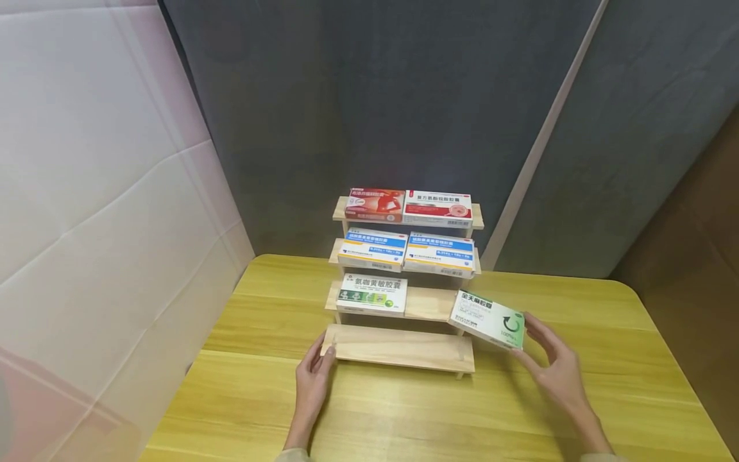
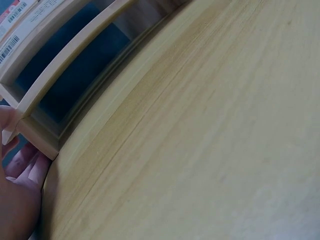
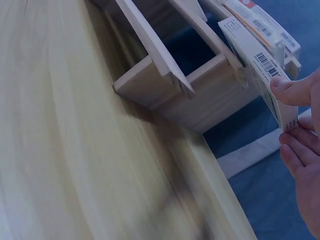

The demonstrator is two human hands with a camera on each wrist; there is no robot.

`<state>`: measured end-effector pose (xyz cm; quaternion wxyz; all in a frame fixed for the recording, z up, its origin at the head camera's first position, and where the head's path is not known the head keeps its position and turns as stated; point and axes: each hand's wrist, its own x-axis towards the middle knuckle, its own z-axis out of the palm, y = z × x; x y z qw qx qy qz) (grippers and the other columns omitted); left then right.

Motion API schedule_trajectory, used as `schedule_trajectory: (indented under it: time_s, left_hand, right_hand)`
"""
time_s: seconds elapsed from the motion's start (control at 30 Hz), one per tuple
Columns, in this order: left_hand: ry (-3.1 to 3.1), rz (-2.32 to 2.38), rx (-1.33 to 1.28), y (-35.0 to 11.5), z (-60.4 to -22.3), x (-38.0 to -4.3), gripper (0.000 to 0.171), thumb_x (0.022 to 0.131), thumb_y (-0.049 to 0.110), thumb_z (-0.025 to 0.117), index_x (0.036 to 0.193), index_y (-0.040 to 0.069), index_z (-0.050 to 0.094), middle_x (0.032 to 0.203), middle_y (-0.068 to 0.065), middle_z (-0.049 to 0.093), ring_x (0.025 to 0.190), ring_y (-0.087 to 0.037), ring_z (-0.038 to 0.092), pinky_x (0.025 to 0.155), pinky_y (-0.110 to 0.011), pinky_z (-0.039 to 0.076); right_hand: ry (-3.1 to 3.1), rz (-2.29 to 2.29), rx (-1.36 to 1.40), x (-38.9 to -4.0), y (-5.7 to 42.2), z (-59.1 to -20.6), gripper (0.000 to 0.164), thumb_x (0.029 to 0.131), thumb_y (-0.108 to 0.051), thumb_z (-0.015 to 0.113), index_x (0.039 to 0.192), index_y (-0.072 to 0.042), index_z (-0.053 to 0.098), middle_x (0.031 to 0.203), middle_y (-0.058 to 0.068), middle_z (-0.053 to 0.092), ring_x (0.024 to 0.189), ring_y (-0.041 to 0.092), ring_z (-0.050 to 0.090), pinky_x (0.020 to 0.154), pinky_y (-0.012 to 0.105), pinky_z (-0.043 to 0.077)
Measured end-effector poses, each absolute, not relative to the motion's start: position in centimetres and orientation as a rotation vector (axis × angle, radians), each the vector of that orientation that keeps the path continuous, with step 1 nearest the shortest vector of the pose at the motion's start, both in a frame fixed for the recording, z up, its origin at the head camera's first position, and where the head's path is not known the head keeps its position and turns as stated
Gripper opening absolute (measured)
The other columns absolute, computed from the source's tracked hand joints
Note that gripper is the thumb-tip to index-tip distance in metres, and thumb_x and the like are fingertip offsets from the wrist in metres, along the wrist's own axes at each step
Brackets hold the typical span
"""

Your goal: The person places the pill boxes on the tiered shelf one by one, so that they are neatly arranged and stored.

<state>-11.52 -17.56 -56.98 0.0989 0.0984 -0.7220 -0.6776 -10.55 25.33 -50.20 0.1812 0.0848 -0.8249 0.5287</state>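
A stepped wooden display rack (image 1: 398, 350) stands on the table with medicine boxes on its upper tiers. My left hand (image 1: 312, 378) grips the left end of the lowest tier, thumb on top; in the left wrist view its fingers (image 2: 31, 167) lie by the rack's side support. My right hand (image 1: 557, 369) pinches a white and green medicine box (image 1: 487, 321) by its right end, thumb at the near edge. That box is tilted and held off the table at the right end of the third tier. On the same tier's left half lies another white and green box (image 1: 372, 294).
The top tier bears a red box (image 1: 375, 204) and a white and red box (image 1: 437, 208). Two blue and white boxes (image 1: 374, 249) sit side by side below them. A dark grey curtain (image 1: 375, 96) hangs behind the wood-grain table (image 1: 398, 423); a pale panel (image 1: 104, 160) stands left.
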Motion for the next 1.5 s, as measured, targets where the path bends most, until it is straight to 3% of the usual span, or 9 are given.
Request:
schedule_trajectory:
  time_s: [0.47,0.57,0.7,0.77,0.83,0.93,0.97,1.13,1.5]
  left_hand:
    - [-2.119,-2.011,0.289,-17.6,-57.0,-11.5,0.047,0.103,0.017,0.061,0.147,0.004,0.052,0.154,-0.021,0.046,0.137,-0.034,0.049,0.099,-0.006,0.046]
    - [-2.124,-2.005,0.291,-17.6,-57.0,-11.5,0.046,0.103,0.017,0.060,0.147,0.004,0.052,0.154,-0.021,0.046,0.137,-0.034,0.049,0.099,-0.005,0.046]
    - [-2.122,-2.011,0.296,-17.6,-56.9,-11.4,0.046,0.103,0.017,0.060,0.147,0.004,0.052,0.154,-0.023,0.046,0.136,-0.035,0.050,0.098,-0.006,0.048]
    - [-2.122,-2.013,0.301,-17.6,-56.9,-11.4,0.046,0.103,0.017,0.061,0.147,0.003,0.052,0.154,-0.023,0.045,0.137,-0.035,0.049,0.098,-0.006,0.047]
    - [-2.122,-2.012,0.301,-17.6,-56.9,-11.4,0.046,0.103,0.017,0.061,0.146,0.003,0.052,0.155,-0.023,0.045,0.139,-0.035,0.047,0.099,-0.005,0.046]
    - [-2.120,-2.014,0.297,-17.6,-57.0,-11.4,0.046,0.103,0.016,0.061,0.147,0.003,0.052,0.155,-0.023,0.044,0.140,-0.035,0.047,0.100,-0.005,0.045]
    - [-2.120,-2.013,0.296,-17.6,-57.0,-11.4,0.046,0.103,0.016,0.061,0.147,0.003,0.052,0.155,-0.023,0.045,0.139,-0.035,0.047,0.099,-0.005,0.045]
    - [-2.124,-2.002,0.302,-17.6,-57.0,-11.5,0.046,0.103,0.016,0.061,0.146,0.003,0.052,0.154,-0.023,0.046,0.139,-0.035,0.047,0.099,-0.005,0.046]
    - [-2.125,-2.009,0.276,-17.6,-56.9,-11.5,0.046,0.103,0.015,0.060,0.147,0.003,0.052,0.154,-0.023,0.045,0.141,-0.034,0.046,0.101,-0.004,0.043]
  right_hand:
    - [-2.415,1.476,0.356,-13.2,23.1,-49.3,0.068,0.085,0.000,0.079,0.147,-0.005,0.051,0.150,0.022,0.051,0.126,-0.012,0.048,0.108,0.002,0.035]
    - [-2.445,1.469,0.363,-13.7,22.6,-49.2,0.067,0.086,-0.004,0.079,0.147,-0.006,0.051,0.151,0.020,0.050,0.129,0.000,0.052,0.108,0.001,0.034]
    - [-2.475,1.455,0.365,-14.3,21.9,-49.1,0.066,0.088,-0.008,0.079,0.148,-0.008,0.052,0.151,0.018,0.051,0.131,0.029,0.055,0.108,0.003,0.033]
    - [-2.491,1.441,0.357,-14.5,21.6,-49.1,0.065,0.088,-0.010,0.079,0.147,-0.009,0.052,0.151,0.017,0.052,0.131,0.037,0.055,0.113,0.014,0.038]
    - [-2.497,1.440,0.355,-14.7,21.3,-49.1,0.064,0.088,-0.011,0.079,0.147,-0.010,0.052,0.151,0.017,0.053,0.131,0.040,0.054,0.117,0.033,0.043]
    - [-2.498,1.457,0.355,-15.1,21.0,-49.3,0.064,0.089,-0.012,0.079,0.147,-0.010,0.052,0.151,0.018,0.052,0.132,0.044,0.052,0.114,0.063,0.040]
    - [-2.499,1.467,0.355,-15.2,20.9,-49.3,0.064,0.089,-0.013,0.079,0.147,-0.010,0.052,0.152,0.018,0.051,0.133,0.045,0.051,0.113,0.068,0.038]
    - [-2.526,1.466,0.347,-15.5,20.5,-49.2,0.065,0.089,-0.015,0.079,0.148,-0.008,0.051,0.152,0.019,0.051,0.134,0.046,0.049,0.111,0.073,0.035]
    - [-2.546,1.423,0.368,-16.0,20.2,-49.0,0.067,0.086,-0.014,0.079,0.146,-0.004,0.052,0.150,0.023,0.052,0.138,0.048,0.045,0.113,0.074,0.032]
